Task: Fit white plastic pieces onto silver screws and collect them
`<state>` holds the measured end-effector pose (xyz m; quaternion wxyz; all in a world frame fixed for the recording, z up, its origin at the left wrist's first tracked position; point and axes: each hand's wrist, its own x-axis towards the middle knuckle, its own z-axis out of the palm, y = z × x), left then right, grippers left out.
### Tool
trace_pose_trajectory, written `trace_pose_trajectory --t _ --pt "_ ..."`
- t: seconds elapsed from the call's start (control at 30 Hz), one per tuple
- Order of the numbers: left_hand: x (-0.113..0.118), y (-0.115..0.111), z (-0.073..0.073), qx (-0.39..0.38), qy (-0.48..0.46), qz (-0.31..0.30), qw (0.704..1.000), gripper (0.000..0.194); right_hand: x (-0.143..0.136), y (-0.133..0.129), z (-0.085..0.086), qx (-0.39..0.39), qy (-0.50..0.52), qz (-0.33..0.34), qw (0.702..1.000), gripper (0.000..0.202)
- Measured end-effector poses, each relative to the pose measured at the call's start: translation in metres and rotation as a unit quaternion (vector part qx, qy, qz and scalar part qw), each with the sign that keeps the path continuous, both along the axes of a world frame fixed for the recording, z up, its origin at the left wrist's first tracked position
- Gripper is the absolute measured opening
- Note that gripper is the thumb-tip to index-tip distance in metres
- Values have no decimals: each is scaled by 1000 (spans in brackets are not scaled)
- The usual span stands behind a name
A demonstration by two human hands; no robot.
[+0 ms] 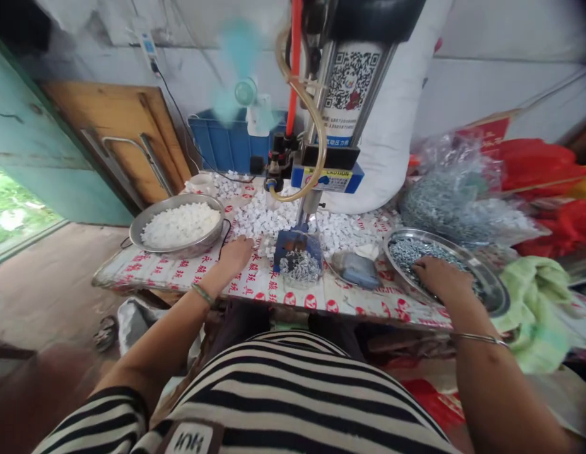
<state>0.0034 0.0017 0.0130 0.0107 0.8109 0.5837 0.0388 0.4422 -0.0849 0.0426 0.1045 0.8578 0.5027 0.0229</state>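
Observation:
My left hand (pixel 237 253) rests at the table's front left with its fingers curled together, close to loose white plastic pieces (pixel 259 217). Whatever it may hold is hidden. My right hand (pixel 444 279) is down in an oval metal tray (pixel 498 296), its fingers bent onto a layer of small grey metal parts (pixel 418 247). Between the hands stands a pneumatic press (pixel 311 202); below its ram is a blue base (pixel 284 243). A heap of small silvery parts (pixel 299 266) lies at the front of that base.
A steel bowl (pixel 136 233) of white pieces stands left. A grey-blue block (pixel 361 270) lies right of the press. Behind are a blue crate (pixel 217 142) and a spinning fan (pixel 245 92). Plastic bags of metal parts (pixel 444 195) and a green cloth (pixel 533 309) sit right.

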Motion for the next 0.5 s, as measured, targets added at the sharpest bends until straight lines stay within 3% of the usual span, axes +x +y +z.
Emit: trace_pose_trajectory --t 0.13,0.3,0.5 --pt "-5 7 0 -20 -18 -34 999 24 -4 0 7 13 30 -34 999 31" --pt "-9 17 7 29 -86 -4 996 25 -5 3 10 42 25 -66 997 29" --pt "15 38 13 7 -15 -1 1000 26 -3 6 10 19 39 -51 998 21"
